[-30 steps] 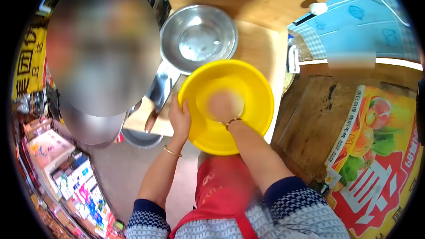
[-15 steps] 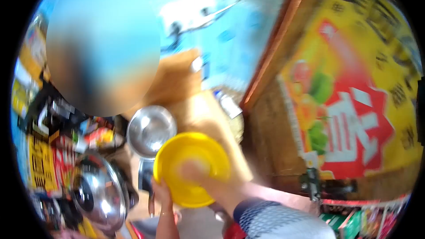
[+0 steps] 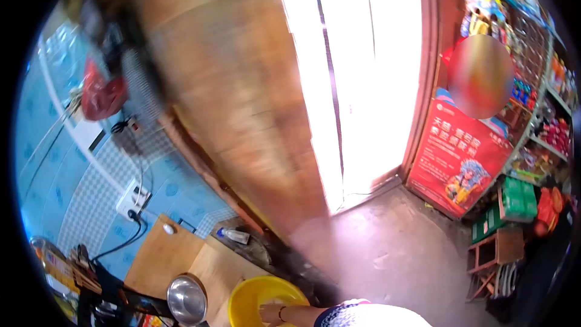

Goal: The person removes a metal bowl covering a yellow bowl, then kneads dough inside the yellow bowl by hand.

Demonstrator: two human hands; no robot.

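Observation:
A yellow plastic basin (image 3: 245, 293) stands on the wooden board at the bottom of the view, partly cut off by the frame edge. My right hand (image 3: 270, 313) is inside it, with a thin red band at the wrist and a dark-patterned white sleeve. Its fingers reach down into the basin and are too unclear to show whether they hold anything. What the basin contains cannot be made out. My left hand is out of view. A shiny metal bowl (image 3: 186, 298) sits just left of the basin.
The board (image 3: 203, 254) meets a blue tiled wall with a power strip (image 3: 133, 198). A small bottle (image 3: 233, 235) lies behind the basin. A wooden door (image 3: 242, 85) stands beside a bright doorway. At the right are a red poster (image 3: 457, 157) and stocked shelves.
My view has swung right and up, bringing the doorway and shelves into sight. The basin now appears lower, and my left hand, earlier at its rim, has left the frame. My right hand stays in the basin.

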